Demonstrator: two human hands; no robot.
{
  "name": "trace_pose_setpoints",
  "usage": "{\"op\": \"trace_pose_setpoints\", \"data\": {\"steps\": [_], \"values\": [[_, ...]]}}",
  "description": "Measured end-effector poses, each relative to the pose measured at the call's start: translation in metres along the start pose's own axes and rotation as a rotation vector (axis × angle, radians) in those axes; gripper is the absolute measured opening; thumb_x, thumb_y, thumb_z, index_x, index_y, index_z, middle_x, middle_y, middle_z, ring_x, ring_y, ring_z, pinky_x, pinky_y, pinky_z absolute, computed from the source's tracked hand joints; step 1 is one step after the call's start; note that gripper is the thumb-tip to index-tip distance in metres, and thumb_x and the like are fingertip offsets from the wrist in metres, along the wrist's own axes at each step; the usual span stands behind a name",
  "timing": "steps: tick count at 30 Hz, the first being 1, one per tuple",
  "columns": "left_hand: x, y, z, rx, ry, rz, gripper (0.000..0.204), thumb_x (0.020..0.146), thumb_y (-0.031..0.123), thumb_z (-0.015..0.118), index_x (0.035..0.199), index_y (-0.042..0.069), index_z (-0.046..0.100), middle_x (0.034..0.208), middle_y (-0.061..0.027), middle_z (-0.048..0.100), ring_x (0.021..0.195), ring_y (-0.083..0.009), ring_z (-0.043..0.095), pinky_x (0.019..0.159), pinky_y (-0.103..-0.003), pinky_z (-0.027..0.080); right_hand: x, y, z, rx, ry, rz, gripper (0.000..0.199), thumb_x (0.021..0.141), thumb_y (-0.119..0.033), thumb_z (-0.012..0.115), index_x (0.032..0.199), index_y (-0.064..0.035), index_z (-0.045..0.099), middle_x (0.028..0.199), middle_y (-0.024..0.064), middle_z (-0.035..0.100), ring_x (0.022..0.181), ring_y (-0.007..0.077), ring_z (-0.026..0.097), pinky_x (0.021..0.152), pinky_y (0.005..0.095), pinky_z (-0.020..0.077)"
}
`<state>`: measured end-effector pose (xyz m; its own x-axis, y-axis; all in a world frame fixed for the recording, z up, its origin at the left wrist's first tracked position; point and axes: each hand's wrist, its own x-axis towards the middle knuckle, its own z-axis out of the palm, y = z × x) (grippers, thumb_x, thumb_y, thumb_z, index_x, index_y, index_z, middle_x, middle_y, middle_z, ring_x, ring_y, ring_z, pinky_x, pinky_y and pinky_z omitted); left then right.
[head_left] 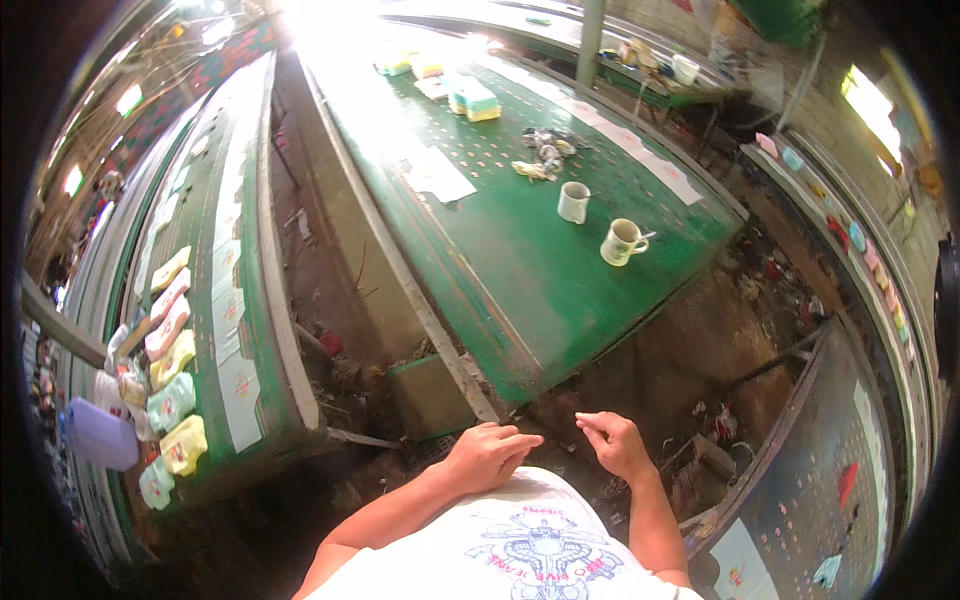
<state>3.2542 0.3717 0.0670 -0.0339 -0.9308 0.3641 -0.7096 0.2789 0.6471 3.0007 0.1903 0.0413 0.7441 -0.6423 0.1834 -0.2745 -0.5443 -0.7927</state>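
Best steady the left hand (490, 455) and right hand (618, 448) clear of the 2 pale mugs (572, 204); whether bent fingers meet, I cannot tell.

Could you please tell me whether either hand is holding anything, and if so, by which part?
Neither the left hand nor the right hand visibly holds anything; both are partly curled, so something tiny could be hidden.

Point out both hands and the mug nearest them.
Left hand (488, 456), head view: middle of the hand.
Right hand (619, 446), head view: middle of the hand.
Nearest mug (617, 244), head view: outer wall.
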Motion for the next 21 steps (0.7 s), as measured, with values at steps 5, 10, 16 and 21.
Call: {"op": "trace_pose_setpoints", "data": {"steps": [5,10,16,21], "values": [[0.012,-0.013,-0.014,0.06,0.013,-0.026,0.027,0.099,0.005,0.079,0.126,0.009,0.083,0.09,-0.0094,0.075,0.078,-0.0317,0.073,0.074,-0.045,0.061,0.02,0.002,0.009,0.031,0.007,-0.033,0.022,0.103,-0.01,0.078,0.122,-0.0035,0.085,0.109,0.0179,0.085,0.101,0.0357,0.081,0.091,0.0448,0.0632],[0.03,-0.036,-0.011,0.004,0.087,-0.029,0.029,0.098,0.003,0.079,0.127,0.009,0.081,0.09,-0.0112,0.071,0.076,-0.0336,0.071,0.069,-0.047,0.058,0.021,-0.006,0.012,-0.039,-0.065,-0.071,0.021,0.101,-0.009,0.08,0.121,-0.0063,0.085,0.108,0.017,0.085,0.099,0.0363,0.081,0.088,0.0468,0.0632],[0.047,-0.052,0.009,-0.073,0.063,-0.065,0.035,0.097,-0.001,0.076,0.131,0.006,0.08,0.09,-0.0125,0.071,0.079,-0.0335,0.072,0.07,-0.046,0.059,0.019,0.004,-0.005,-0.122,-0.179,0.022,0.026,0.101,-0.01,0.078,0.126,-0.0076,0.085,0.112,0.0156,0.085,0.103,0.0362,0.081,0.092,0.047,0.0636],[0.055,-0.058,0.033,-0.089,-0.041,-0.124,0.039,0.097,-0.003,0.071,0.134,0.008,0.079,0.098,-0.0132,0.076,0.088,-0.0352,0.076,0.078,-0.048,0.063,0.03,0.02,-0.014,-0.089,-0.259,0.015,0.028,0.103,-0.01,0.075,0.13,-0.0075,0.083,0.115,0.0154,0.084,0.108,0.0361,0.08,0.097,0.0485,0.0626]]}}
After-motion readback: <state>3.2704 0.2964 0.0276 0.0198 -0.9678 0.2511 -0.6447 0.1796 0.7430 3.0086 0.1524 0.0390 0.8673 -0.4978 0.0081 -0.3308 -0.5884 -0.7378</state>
